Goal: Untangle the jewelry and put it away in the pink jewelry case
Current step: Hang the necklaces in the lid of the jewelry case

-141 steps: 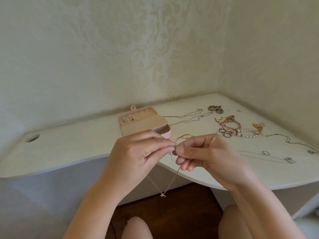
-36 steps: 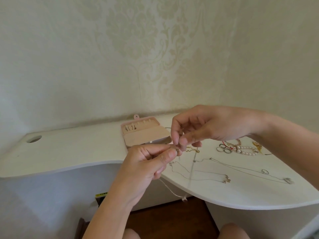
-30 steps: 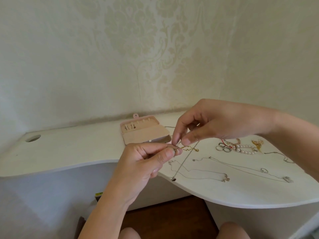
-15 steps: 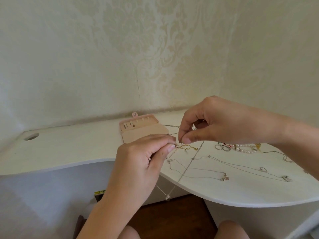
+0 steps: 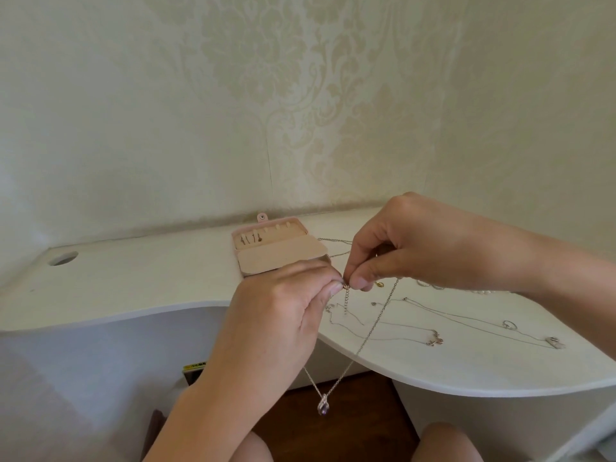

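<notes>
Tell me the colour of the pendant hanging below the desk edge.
Pale purple pendant on a silver chain, seen in the head view.

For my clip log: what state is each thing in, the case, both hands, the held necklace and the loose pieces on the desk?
Pink jewelry case, open, small pieces in its lid.
Pendant necklace, pinched at the clasp end between both hands, pendant hanging below the desk edge.
Left hand, fingers pinching the chain.
Right hand, fingers pinching the chain.
Other necklaces, lying loose on the desk.
</notes>
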